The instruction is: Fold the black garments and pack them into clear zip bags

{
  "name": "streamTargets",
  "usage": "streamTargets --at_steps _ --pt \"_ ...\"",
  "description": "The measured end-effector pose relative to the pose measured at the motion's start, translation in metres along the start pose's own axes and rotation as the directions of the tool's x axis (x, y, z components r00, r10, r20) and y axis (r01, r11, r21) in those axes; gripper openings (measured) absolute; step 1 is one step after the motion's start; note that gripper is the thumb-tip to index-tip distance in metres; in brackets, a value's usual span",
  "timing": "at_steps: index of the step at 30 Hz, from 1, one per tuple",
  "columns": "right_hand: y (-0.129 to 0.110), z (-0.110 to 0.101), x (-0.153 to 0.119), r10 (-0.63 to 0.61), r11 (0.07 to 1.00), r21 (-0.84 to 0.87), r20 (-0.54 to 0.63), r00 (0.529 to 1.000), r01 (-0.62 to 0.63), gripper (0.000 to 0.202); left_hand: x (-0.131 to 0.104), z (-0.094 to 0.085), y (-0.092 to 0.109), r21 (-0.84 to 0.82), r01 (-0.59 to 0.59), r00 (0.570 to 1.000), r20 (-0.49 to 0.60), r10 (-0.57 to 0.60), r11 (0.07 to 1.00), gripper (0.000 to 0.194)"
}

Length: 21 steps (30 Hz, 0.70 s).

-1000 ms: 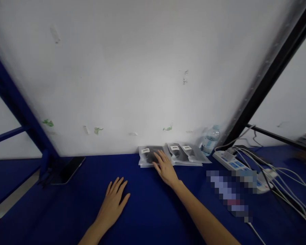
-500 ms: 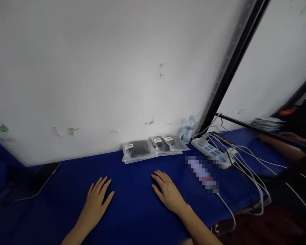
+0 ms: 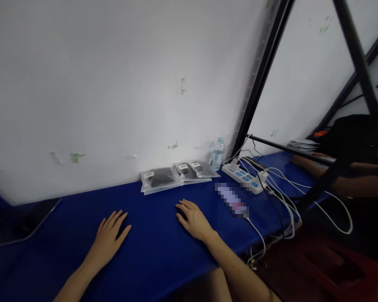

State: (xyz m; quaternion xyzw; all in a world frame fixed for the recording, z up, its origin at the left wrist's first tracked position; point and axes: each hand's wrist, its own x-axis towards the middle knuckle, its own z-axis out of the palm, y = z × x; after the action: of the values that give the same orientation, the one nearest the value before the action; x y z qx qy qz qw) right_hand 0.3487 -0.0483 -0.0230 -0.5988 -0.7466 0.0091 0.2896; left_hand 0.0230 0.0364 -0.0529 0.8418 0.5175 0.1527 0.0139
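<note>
The right hand [image 3: 192, 218] lies palm down, thumb apart from its lightly bent fingers, inward from the near edge of the blue desk [image 3: 151, 260]; the left hand [image 3: 108, 237] is palm down too, fingers spread apart, nearer the desk's left end; ahead of the right hand and apart from it, the plastic packets [image 3: 162, 178] lie along the far edge; to their right a water bottle [image 3: 218, 154] stands upright near the far right corner, by the black post [image 3: 261, 79]; a white power strip [image 3: 244, 178] and a tangle of cables [image 3: 285, 197] crowd the right end, with a pixelated flat object [image 3: 231, 199] between them and the right hand; a dark phone-like slab [image 3: 34, 216] lies towards the left end; beyond the post, a co-worker's arm [image 3: 349, 184] is partly hidden by dark bars; the packets are frosted, flat and overlapping, with dark contents and small white labels.
</note>
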Motion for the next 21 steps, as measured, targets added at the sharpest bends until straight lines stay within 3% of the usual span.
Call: streamTargets --at_steps 21 --pt "0.0008 0.0031 -0.0006 -0.041 0.999 -0.011 -0.022 0.999 0.041 0.033 -0.0026 -0.0042 0.0081 -0.007 -0.019 0.998 -0.064 0.019 1.000 0.052"
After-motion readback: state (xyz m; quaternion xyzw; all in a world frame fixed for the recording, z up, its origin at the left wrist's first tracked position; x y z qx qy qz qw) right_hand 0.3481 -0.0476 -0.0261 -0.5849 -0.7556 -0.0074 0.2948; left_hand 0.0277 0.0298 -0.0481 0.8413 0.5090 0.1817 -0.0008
